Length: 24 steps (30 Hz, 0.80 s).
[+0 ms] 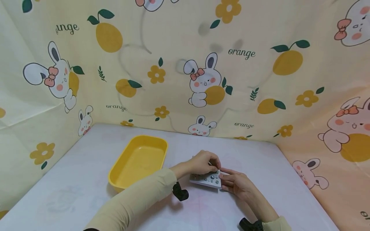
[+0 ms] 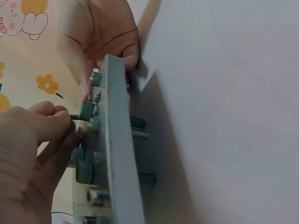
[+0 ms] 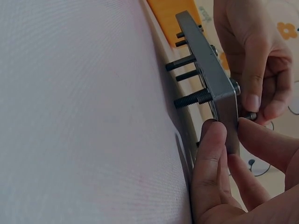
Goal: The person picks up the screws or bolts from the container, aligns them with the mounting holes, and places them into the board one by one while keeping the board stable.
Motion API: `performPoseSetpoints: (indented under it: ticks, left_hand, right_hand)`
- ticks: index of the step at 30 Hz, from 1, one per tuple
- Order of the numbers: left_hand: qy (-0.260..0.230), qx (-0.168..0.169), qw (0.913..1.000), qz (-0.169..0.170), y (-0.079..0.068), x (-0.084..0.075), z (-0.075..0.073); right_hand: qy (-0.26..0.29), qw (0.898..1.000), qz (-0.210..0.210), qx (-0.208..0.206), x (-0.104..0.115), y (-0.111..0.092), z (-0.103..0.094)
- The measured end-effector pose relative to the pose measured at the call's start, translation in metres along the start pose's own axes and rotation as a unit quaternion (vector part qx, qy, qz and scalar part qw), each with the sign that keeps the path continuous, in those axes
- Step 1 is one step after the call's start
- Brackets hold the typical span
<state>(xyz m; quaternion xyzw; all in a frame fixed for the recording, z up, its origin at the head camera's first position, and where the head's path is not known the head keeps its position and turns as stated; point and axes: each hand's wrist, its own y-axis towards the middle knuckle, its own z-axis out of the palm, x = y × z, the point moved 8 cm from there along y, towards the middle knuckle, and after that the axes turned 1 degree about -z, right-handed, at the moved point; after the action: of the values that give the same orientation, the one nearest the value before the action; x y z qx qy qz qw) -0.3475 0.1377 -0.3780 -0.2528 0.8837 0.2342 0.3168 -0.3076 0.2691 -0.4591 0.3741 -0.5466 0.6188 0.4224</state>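
A grey metal plate [image 1: 206, 184] with several bolts through it is held just over the white table. My right hand [image 1: 241, 185] grips its right end, thumb on one face and fingers on the other, as the right wrist view shows. Over the plate's far right part, my left hand [image 1: 202, 163] pinches a small bolt [image 3: 252, 115] between thumb and fingertip, close to the plate's face. Round bolt heads [image 2: 85, 172] stand out on the face toward the left hand. Dark threaded shanks [image 3: 189, 100] stick out on the opposite side. The pinched bolt's far end is partly hidden by fingers.
A yellow plastic tray [image 1: 138, 165] stands on the white table [image 1: 72, 173] left of the plate, beside my left forearm. Printed cloth [image 1: 173, 38] with rabbits and oranges walls the back and both sides. A black wrist camera [image 1: 180, 192] sits under the left wrist.
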Motion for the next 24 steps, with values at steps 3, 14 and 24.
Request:
performPoseSetpoints:
  ticks: [3, 14, 24]
  left_hand:
    - [0.003, 0.014, 0.9999, 0.000, 0.001, 0.000, 0.002]
    - [0.010, 0.002, 0.9999, -0.009, -0.004, -0.002, 0.000]
    - [0.013, -0.058, 0.9980, -0.024, -0.063, -0.010, -0.056]
  right_hand:
    - [0.001, 1.000, 0.001, -0.004, 0.000, 0.000, 0.000]
    - [-0.003, 1.000, 0.001, -0.020, -0.001, -0.003, -0.003]
    - [-0.079, 0.994, -0.048, -0.050, 0.017, -0.012, -0.007]
